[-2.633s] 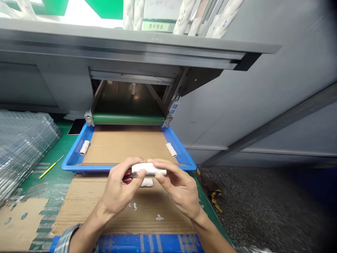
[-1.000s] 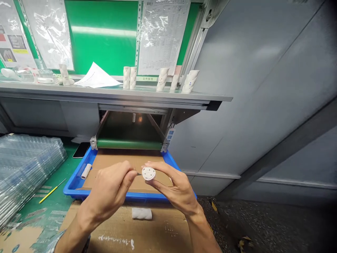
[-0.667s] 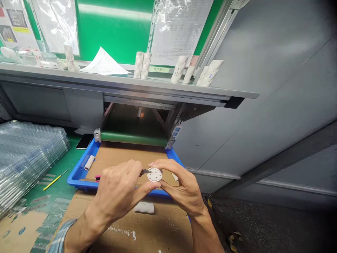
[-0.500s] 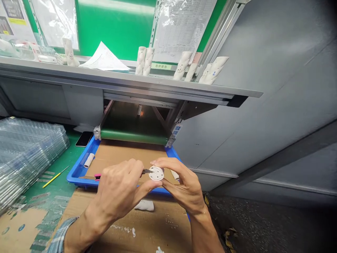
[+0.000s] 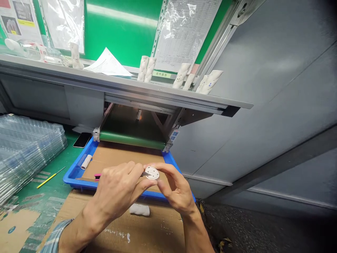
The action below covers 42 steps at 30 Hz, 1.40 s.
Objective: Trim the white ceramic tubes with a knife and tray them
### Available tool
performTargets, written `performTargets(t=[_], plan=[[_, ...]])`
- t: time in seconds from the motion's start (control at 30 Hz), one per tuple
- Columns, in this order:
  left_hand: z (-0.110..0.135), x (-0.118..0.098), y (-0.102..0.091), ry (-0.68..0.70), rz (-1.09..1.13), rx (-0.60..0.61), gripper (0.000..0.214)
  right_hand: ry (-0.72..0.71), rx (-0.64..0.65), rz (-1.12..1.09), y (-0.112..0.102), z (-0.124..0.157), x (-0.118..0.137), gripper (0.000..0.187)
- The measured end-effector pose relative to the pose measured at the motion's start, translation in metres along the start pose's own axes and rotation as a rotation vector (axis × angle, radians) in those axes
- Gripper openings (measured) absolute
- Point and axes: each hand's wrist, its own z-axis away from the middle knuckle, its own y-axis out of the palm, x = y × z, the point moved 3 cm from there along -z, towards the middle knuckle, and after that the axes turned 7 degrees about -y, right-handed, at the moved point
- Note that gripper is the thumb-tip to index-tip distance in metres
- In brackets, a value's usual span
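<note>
My right hand (image 5: 176, 189) grips a white cylinder-shaped part (image 5: 152, 173) end-on, its round face with small holes turned toward me. My left hand (image 5: 116, 188) pinches a small knife with a pink handle (image 5: 98, 176); its blade tip touches the left rim of the round face. Both hands hover over the near edge of a blue tray (image 5: 73, 175) lined with cardboard. A second white part (image 5: 139, 209) lies on the cardboard sheet (image 5: 158, 232) just below my hands. Another white part (image 5: 86, 162) rests in the tray's left side.
A green conveyor roller (image 5: 131, 140) ends at the tray's far edge. A metal shelf (image 5: 147, 92) above carries several upright white parts and a sheet of paper. Stacked clear plastic trays (image 5: 23, 147) fill the left, with a phone (image 5: 82, 140) and a yellow stick (image 5: 50, 172) on the green mat.
The white part went from lying sideways between my hands to being held end-on, raised above the tray edge. The blade now touches its round face. My view tilted upward.
</note>
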Motion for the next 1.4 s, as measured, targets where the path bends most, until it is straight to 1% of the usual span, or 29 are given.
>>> performTargets(t=[0.1, 0.2, 0.4, 0.57, 0.73, 0.9, 1.1, 1.27, 1.4], plan=[[0.0, 0.002, 0.0, -0.016, -0.011, 0.018, 0.052, 0.048, -0.013, -0.053, -0.003, 0.004, -0.006, 0.027], [0.002, 0.003, 0.001, -0.029, -0.039, 0.023, 0.054, 0.026, -0.015, -0.077, -0.005, 0.003, -0.007, 0.03], [0.001, 0.001, 0.001, -0.019, -0.05, 0.0, 0.057, -0.041, -0.032, 0.09, -0.006, 0.002, -0.002, 0.038], [0.001, -0.003, 0.002, -0.008, -0.063, -0.029, 0.056, -0.11, -0.142, 0.143, -0.002, 0.0, 0.006, 0.035], [0.003, -0.004, 0.006, -0.019, -0.053, -0.028, 0.055, -0.2, -0.231, 0.217, 0.004, -0.004, 0.011, 0.035], [0.006, -0.006, 0.008, -0.038, -0.035, -0.024, 0.054, -0.302, -0.302, 0.406, 0.008, -0.001, 0.015, 0.037], [0.006, -0.012, 0.009, -0.055, -0.028, -0.085, 0.055, -0.415, -0.426, 0.576, 0.015, 0.002, 0.018, 0.031], [0.01, -0.015, 0.013, -0.094, 0.053, -0.068, 0.053, -0.464, -0.508, 0.686, 0.021, 0.004, 0.019, 0.031], [0.012, -0.013, 0.009, -0.091, 0.269, -0.002, 0.047, -0.463, -0.497, 0.674, 0.024, 0.004, 0.018, 0.032]])
